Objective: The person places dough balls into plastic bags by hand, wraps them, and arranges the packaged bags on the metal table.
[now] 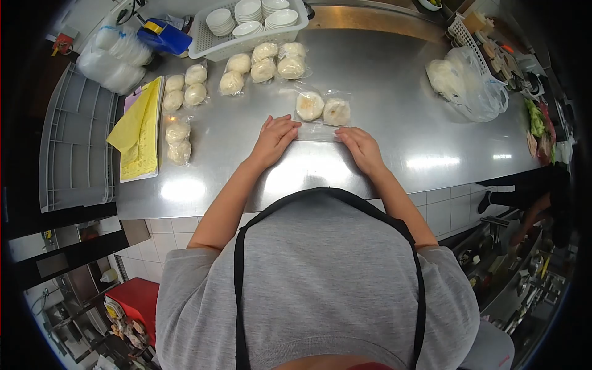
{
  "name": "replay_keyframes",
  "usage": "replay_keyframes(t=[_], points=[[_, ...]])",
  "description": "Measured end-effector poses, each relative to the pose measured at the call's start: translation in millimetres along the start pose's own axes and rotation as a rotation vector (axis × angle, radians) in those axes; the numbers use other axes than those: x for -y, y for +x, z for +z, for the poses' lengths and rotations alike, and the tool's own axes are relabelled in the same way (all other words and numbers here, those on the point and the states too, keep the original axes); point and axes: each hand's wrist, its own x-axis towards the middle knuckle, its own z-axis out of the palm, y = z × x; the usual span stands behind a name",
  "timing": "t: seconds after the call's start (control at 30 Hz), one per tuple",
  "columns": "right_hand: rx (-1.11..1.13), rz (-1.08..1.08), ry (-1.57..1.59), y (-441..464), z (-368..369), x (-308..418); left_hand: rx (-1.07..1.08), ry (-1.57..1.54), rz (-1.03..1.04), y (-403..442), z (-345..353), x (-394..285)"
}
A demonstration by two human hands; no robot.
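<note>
On the steel table in front of me lies a clear plastic bag [317, 132] with two round, flat white buns in it, side by side. The left bun [309, 106] and the right bun [337, 112] both have light brown spots on top. My left hand [277, 139] grips the near left corner of the bag, fingers together. At the opposite near corner, my right hand [362, 148] has its fingers closed on the plastic. Between the hands the bag's near end lies flat. My thumbs are partly hidden.
Several bagged buns [263, 69] lie farther back and left. Behind them stands a white basket [243, 44] of small dishes. A yellow pad [140, 132] lies left. Plastic bags [464, 83] sit right, beside another basket [472, 46]. Another person's arm [531, 217] shows far right.
</note>
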Motion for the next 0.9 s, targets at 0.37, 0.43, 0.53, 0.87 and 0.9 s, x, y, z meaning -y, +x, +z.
replay_keyframes(t=[0.37,0.43,0.53,0.87,0.9], points=[[-0.042,-0.013,-0.275,7,4,-2,-0.191,0.568,0.319,16,19,-5],[0.101,-0.079,-0.364,3,-3,3,-0.121,0.532,0.289,8,11,0],[0.041,-0.138,-0.295,-1,-12,10,-0.082,0.475,0.27,4,6,-9],[-0.111,0.443,0.136,49,-8,-1,-0.261,0.112,-0.108,39,10,-28],[-0.108,0.515,0.141,55,-10,2,-0.267,0.113,-0.108,41,13,-26]])
